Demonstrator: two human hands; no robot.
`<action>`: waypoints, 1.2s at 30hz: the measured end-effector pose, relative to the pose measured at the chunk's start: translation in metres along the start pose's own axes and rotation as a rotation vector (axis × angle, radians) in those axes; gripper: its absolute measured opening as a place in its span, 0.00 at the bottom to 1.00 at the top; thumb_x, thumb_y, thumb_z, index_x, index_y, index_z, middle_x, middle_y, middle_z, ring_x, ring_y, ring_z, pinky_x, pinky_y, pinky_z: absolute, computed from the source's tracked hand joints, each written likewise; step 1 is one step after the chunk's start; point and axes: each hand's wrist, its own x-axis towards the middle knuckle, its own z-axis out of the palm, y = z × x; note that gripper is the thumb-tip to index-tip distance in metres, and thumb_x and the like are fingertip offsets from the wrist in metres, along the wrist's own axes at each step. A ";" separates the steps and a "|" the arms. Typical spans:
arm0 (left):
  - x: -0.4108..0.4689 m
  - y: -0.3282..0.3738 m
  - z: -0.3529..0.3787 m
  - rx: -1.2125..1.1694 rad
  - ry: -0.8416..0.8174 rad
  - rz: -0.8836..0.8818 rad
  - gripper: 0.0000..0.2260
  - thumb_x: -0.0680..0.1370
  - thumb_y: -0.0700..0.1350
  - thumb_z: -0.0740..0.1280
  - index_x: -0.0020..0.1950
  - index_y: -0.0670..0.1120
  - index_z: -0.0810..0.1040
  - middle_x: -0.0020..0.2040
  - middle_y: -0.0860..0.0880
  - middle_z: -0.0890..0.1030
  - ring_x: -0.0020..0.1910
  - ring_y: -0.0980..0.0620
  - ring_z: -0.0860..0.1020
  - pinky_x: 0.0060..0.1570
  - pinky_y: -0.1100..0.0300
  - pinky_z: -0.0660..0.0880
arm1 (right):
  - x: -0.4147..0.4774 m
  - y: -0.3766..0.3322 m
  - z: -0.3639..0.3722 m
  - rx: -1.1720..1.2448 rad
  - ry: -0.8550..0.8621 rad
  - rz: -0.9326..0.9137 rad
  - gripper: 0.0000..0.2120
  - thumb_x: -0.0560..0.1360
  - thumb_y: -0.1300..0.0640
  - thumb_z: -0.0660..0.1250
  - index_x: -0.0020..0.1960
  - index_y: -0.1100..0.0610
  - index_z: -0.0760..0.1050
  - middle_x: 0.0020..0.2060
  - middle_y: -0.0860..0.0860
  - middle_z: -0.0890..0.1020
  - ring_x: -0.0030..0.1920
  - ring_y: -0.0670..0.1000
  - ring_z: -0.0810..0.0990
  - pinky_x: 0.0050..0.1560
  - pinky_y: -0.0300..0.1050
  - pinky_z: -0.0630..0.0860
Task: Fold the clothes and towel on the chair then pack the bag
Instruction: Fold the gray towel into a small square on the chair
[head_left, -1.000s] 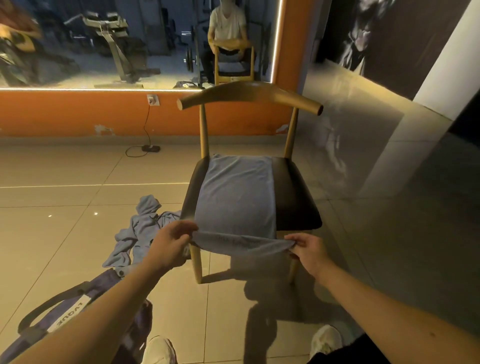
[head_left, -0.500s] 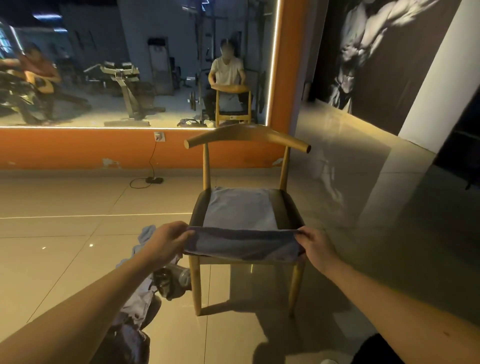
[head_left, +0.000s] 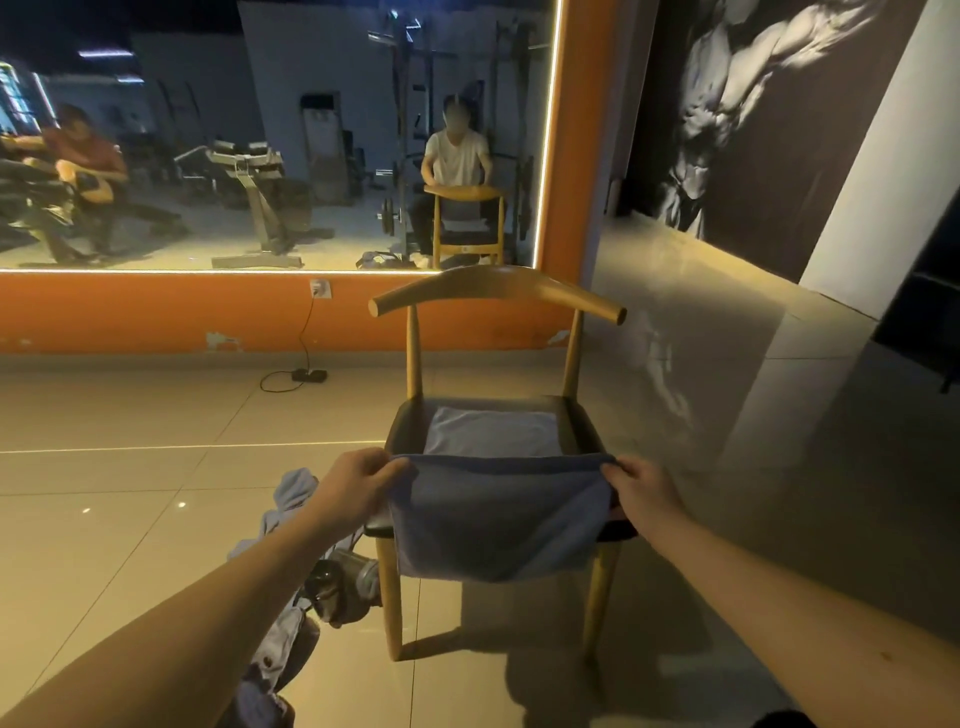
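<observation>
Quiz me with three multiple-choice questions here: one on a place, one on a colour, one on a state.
1. Where is the crumpled garment? A floor, left of the chair; B chair seat; C chair back.
2. Colour of the towel? A red; B white; C blue-grey.
3. The towel's near edge is: A flat on the seat; B held up in the air; C rolled up.
Answers: A, it lies on the floor beside the chair; C, it reads blue-grey; B, the left hand and right hand pinch its corners above the seat.
</observation>
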 end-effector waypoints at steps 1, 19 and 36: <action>0.010 0.000 0.004 -0.013 0.008 -0.009 0.10 0.83 0.51 0.64 0.50 0.47 0.82 0.42 0.48 0.83 0.40 0.55 0.81 0.41 0.62 0.74 | 0.008 0.000 0.002 -0.014 0.025 0.008 0.08 0.84 0.53 0.61 0.55 0.54 0.78 0.50 0.54 0.83 0.49 0.55 0.84 0.44 0.51 0.85; 0.262 -0.059 0.055 -0.001 0.078 -0.191 0.07 0.82 0.51 0.67 0.48 0.50 0.80 0.43 0.48 0.83 0.42 0.52 0.82 0.38 0.62 0.75 | 0.256 0.021 0.049 -0.231 0.153 0.121 0.06 0.78 0.53 0.71 0.48 0.55 0.82 0.43 0.53 0.84 0.47 0.54 0.82 0.52 0.53 0.80; 0.368 -0.148 0.135 0.387 -0.030 -0.083 0.06 0.78 0.54 0.72 0.51 0.53 0.83 0.63 0.55 0.76 0.67 0.51 0.69 0.70 0.50 0.66 | 0.366 0.089 0.092 -0.496 0.098 0.114 0.01 0.77 0.55 0.72 0.47 0.52 0.81 0.48 0.51 0.80 0.47 0.50 0.80 0.42 0.40 0.77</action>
